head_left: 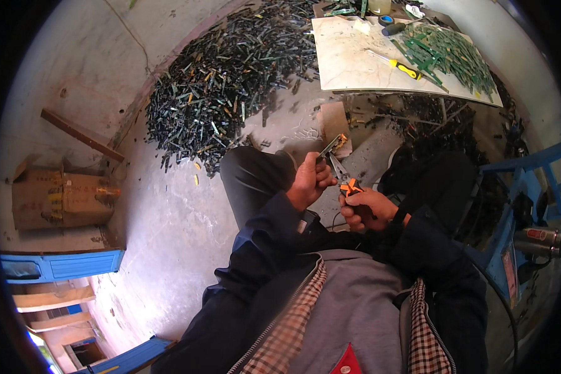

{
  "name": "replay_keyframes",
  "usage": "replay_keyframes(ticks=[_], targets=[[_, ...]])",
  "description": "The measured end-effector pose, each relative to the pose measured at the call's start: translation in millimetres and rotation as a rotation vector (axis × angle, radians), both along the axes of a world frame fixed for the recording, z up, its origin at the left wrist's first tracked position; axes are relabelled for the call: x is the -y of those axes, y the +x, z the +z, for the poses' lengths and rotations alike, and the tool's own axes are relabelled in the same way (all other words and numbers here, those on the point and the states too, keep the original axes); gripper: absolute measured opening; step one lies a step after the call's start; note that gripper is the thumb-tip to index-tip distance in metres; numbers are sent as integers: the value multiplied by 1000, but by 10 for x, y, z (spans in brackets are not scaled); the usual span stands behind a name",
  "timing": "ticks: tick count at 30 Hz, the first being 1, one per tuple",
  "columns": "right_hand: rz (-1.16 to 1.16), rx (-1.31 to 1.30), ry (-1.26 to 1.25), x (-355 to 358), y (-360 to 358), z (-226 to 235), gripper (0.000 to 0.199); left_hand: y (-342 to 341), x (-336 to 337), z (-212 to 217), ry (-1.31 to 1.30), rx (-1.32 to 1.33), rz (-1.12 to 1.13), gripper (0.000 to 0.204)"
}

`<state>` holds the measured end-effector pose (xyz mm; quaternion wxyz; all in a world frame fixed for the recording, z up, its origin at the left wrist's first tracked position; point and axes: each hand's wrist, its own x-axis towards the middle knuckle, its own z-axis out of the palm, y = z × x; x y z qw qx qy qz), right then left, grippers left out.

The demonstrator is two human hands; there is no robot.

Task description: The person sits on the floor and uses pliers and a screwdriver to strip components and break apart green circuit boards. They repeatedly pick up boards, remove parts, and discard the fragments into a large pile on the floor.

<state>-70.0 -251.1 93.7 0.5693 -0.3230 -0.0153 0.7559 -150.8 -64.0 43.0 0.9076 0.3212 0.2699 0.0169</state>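
My left hand is closed around a narrow dark strip, which points up and away and has a yellow-orange piece at its far end. In my right hand are long-nose pliers with orange and black handles, the fingers wrapped round the grips. The metal jaws of the pliers reach up beside the strip, close to my left fingers. From here I cannot tell whether the jaws touch the strip. Beneath the strip's far end lies a piece of brown cardboard.
A large heap of dark strips covers the floor ahead and left. On a pale board lie a yellow-black screwdriver and a pile of green strips. A cardboard box stands left, a blue frame right.
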Motion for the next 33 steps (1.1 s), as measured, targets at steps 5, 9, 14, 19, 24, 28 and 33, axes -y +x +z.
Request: replay_keyframes(ticks=[5, 9, 14, 19, 24, 28, 33], targets=[[19, 257, -60, -44, 16, -52, 11, -24, 3, -119, -51, 0, 5, 46], [66, 1266, -38, -41, 76, -234, 16, -31, 23, -125, 0, -105, 16, 45], [27, 1992, -202, 23, 78, -199, 22, -86, 8, -248, 64, -290, 41, 48], [43, 2189, -247, 28, 169, -136, 25, -113, -14, -205, 122, -328, 18, 58], [123, 2266, -256, -35, 131, -281, 19, -119, 63, -98, 267, -362, -127, 63], [134, 2305, -245, -59, 88, -366, 19, -101, 75, 4, 217, -379, -32, 49], [162, 2064, -242, -38, 86, -291, 19, -118, 26, -66, 180, -340, -64, 32]])
